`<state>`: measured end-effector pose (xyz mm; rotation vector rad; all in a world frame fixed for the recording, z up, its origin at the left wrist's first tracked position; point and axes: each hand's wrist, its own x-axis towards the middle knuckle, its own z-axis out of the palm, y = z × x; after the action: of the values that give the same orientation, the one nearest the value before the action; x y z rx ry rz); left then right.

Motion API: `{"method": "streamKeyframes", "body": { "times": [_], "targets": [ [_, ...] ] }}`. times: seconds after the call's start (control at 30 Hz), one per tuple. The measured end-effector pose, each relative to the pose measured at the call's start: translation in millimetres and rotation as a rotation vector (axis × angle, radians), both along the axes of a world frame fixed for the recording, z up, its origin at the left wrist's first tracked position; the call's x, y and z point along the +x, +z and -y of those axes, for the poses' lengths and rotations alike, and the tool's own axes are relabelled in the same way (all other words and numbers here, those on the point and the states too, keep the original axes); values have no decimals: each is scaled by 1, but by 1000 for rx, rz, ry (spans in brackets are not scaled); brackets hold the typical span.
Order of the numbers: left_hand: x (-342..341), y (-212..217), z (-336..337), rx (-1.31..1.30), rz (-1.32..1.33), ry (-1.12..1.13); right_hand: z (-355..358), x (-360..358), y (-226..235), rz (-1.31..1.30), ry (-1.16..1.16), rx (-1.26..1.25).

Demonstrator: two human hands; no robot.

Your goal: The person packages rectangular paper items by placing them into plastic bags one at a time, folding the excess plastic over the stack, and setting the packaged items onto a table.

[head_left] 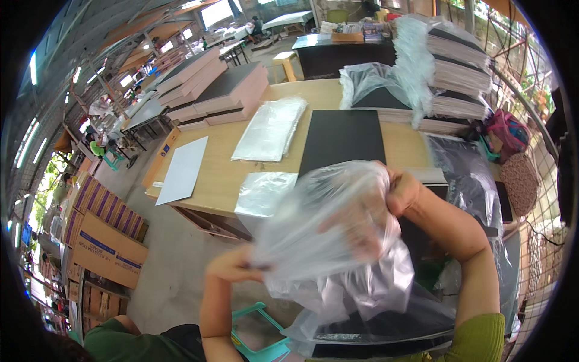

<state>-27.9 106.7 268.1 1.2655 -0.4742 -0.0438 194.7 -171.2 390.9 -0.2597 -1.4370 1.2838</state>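
A clear plastic bag is stretched between my two hands above the near side of the table. My left hand is closed on its lower left edge. At the bag's upper right, my right hand grips the plastic, its thumb outside and its blurred fingers showing through the film. Beneath and beyond the bag lies a black board, partly covered by it. Another clear plastic bag lies flat by the table's front edge. More black boards in plastic lie close to my body.
On the table are a stack of clear bags, a white sheet and black-topped board stacks. Plastic-wrapped boards are piled at the far right. A teal stool and cartons stand on the floor.
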Motion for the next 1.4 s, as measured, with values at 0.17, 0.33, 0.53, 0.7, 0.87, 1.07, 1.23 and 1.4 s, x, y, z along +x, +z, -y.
{"method": "streamKeyframes", "body": {
  "times": [0.17, 0.33, 0.53, 0.7, 0.87, 1.07, 1.23, 1.4],
  "targets": [
    [54, -27, 8, -217, 196, -607, 86, 8, -103, 333, -2, -523],
    [70, 27, 92, 762, -28, -457, 190, -15, -75, -192, -626, -178],
    [91, 4, 124, -600, -223, -718, 199, -16, -149, 24, -275, -438],
    [99, 19, 156, -1020, 59, -571, 214, -58, -158, -376, -340, -231],
    [100, 28, 153, -874, -19, -385, 222, -74, -160, -821, -717, -131],
    [111, 1, 134, 560, -197, 370, 223, -53, -121, -327, -1680, -397],
    [131, 36, 174, 956, 181, 1054, 191, -20, -121, 394, -2369, -177],
    [112, 27, 155, 1327, 331, 1041, 180, -21, -102, 756, -2400, -319]
  ]
}}
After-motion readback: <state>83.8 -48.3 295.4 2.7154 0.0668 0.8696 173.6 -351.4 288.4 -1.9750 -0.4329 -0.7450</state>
